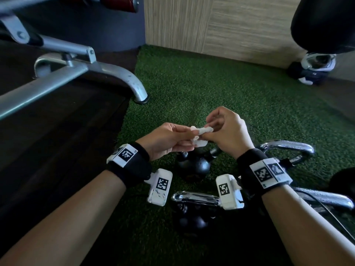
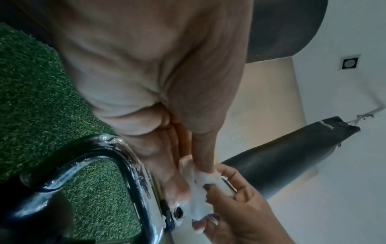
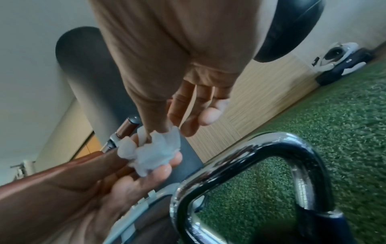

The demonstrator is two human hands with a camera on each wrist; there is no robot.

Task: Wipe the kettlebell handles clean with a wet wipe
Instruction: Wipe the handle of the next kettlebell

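A crumpled white wet wipe is held in the air between both hands, above the kettlebells. My left hand pinches its left end and my right hand pinches its right end with thumb and forefinger. The wipe shows bunched up in the right wrist view, and the wipe is also in the left wrist view. Several black kettlebells with chrome handles stand on the green turf below: one under the hands, one handle nearer me, another handle at the right.
A grey metal bench frame stands at the left, one foot on the turf edge. A black punching bag hangs at the upper right, with white and dark gear on the floor below it. A wood-panelled wall is behind.
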